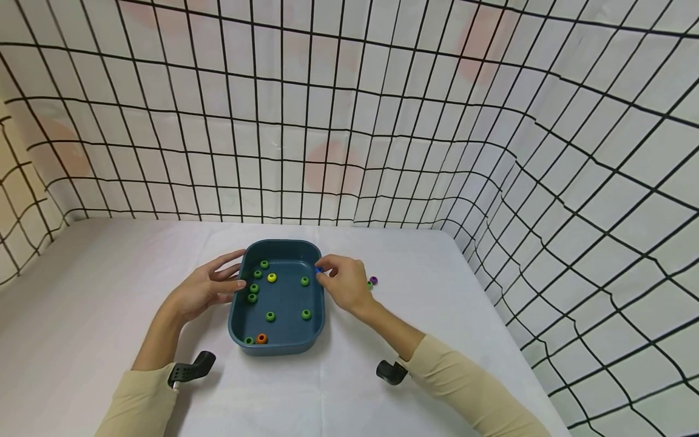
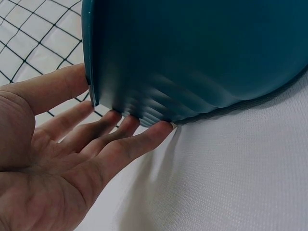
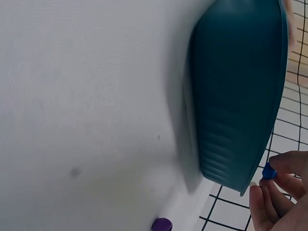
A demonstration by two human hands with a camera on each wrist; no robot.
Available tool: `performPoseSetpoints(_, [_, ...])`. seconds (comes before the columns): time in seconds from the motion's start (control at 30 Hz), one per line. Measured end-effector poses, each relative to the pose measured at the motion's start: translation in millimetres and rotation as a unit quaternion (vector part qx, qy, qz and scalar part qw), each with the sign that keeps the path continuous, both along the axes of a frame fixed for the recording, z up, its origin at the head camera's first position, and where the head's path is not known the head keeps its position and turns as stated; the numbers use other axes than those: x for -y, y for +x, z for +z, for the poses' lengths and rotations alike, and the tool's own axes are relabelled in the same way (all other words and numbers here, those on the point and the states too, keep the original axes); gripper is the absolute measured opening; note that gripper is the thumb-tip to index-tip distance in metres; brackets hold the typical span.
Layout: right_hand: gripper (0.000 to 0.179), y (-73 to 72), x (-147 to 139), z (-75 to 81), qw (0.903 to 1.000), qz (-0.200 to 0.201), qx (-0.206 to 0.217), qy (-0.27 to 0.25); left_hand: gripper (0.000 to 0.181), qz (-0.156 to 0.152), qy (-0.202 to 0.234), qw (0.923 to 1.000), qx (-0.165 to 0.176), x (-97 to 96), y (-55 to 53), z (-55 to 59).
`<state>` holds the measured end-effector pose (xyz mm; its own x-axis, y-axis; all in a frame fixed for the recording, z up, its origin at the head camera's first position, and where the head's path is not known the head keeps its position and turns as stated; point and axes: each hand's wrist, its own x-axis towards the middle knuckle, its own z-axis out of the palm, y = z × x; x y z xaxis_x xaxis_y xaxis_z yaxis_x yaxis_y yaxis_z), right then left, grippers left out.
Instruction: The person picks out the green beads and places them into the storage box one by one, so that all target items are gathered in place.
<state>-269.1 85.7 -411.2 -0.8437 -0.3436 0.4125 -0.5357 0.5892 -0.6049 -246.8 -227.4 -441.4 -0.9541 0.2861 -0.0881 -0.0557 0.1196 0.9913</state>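
Observation:
A blue bead point(image 1: 319, 269) is pinched between the thumb and fingers of my right hand point(image 1: 346, 284), at the right rim of a dark teal tray point(image 1: 286, 300). The right wrist view shows this blue bead point(image 3: 268, 171) at the fingertips, beside the rim. Against the tray's left side rests my left hand point(image 1: 199, 292), fingers spread and loosely extended. In the left wrist view its fingertips touch the tray's outer wall point(image 2: 192, 57). Inside the tray lie several green beads point(image 1: 305, 281), a yellow bead point(image 1: 272, 277) and an orange bead point(image 1: 262, 338).
Just right of my right hand, a purple bead point(image 1: 374, 280) and a partly hidden green bead point(image 1: 369, 285) lie on the white cloth point(image 1: 404, 315). Black wire grid point(image 1: 338, 133) stands behind and to both sides of the table.

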Motion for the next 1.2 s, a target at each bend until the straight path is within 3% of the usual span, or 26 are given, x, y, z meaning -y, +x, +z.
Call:
performPoseSetpoints(0.17, [0.018, 1.5, 1.5, -3.8, 0.9998, 0.003, 0.019, 0.007, 0.084, 0.001, 0.001, 1.0, 0.001, -0.1, 0.0, -1.0])
performPoseSetpoints(1.2, [0.02, 3.3, 0.8, -7.8, 0.9999, 0.007, 0.009, 0.001, 0.084, 0.003, 0.001, 1.0, -0.001, -0.1, -0.7, -1.8])
